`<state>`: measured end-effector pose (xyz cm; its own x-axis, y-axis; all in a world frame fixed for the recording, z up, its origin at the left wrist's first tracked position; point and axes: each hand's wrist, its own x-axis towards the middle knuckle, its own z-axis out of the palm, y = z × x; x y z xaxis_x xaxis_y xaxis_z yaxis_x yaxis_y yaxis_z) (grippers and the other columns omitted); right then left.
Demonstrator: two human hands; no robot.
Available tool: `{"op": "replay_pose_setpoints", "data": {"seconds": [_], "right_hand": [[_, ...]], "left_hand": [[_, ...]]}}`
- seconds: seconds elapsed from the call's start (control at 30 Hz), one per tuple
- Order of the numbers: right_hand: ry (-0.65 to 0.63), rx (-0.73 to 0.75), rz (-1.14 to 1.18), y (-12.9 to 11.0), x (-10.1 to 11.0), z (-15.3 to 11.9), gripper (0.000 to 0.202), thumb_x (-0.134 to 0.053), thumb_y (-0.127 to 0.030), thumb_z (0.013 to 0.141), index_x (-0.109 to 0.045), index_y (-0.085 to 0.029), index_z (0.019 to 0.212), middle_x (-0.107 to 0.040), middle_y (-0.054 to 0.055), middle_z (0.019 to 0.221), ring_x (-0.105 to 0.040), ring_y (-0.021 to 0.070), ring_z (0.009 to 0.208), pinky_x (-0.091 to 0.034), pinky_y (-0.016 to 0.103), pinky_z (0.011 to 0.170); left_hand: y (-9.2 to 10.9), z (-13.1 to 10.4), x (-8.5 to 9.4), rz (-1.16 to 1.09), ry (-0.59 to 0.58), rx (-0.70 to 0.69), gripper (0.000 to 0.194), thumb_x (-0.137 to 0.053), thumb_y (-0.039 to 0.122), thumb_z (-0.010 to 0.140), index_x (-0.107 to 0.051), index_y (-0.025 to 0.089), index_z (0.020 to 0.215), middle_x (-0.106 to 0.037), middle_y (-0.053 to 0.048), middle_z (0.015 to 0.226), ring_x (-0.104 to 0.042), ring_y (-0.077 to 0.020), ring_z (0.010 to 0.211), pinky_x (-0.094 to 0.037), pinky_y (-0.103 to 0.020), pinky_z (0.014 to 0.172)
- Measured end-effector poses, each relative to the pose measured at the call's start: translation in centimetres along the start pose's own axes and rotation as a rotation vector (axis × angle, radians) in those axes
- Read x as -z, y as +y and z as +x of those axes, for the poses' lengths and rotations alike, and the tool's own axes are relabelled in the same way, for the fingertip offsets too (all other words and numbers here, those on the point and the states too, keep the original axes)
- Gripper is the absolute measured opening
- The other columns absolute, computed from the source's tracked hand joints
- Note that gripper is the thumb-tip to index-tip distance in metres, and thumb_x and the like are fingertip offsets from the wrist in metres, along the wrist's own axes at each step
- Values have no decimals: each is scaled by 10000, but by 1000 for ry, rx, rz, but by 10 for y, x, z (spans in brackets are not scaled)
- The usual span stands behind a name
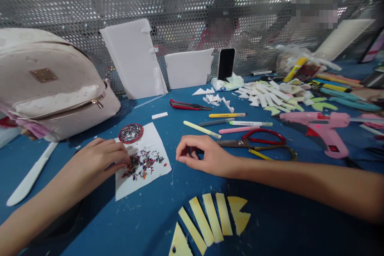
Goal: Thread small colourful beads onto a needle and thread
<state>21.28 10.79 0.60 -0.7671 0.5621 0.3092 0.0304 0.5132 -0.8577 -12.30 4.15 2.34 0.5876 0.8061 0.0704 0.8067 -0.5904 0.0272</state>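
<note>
My left hand [103,158] is at the left edge of a white paper [159,144], its fingers closed at a pile of colourful small bits [145,164]; what they pinch is hidden. A round red-rimmed dish of similar bits [131,133] stands at the paper's top. My right hand [204,155] is to the right of the paper, thumb and forefinger pinched on a thin thread [173,174] that hangs down to the table. Nearer me lie several yellow strips [212,217], with a yellow triangle [179,244] and a notched yellow piece [239,214], in a curved row.
Behind my right hand lie scissors [237,143], markers [228,115] and a red cutter [187,105]. A pink glue gun [324,128] is at the right, near cut white pieces [273,94]. A backpack [54,84], white knife [33,176], foam boards [133,60] and phone [226,64] surround the area.
</note>
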Motion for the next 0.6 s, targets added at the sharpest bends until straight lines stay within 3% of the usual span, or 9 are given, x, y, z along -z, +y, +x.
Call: {"op": "replay_pose_setpoints", "data": {"seconds": [0.33,0.6], "right_hand": [[-1,9,-5,2,-1,0,70,-616,-180,931,-673,-147,906,-619,14,844,-516,86,662,-412,213,571],[1,9,2,2,-1,1,77,-618,-191,930,-672,-148,895,-618,15,838,-511,84,653,-413,212,567]], "left_hand": [[0,-2,4,-18,23,22,193,-505,246,1001,-684,301,958,-738,21,974,-664,-203,872,-342,-366,809],[0,1,3,-14,27,-40,203,-515,209,975,-687,316,953,-747,23,955,-668,-198,857,-327,-352,774]]}}
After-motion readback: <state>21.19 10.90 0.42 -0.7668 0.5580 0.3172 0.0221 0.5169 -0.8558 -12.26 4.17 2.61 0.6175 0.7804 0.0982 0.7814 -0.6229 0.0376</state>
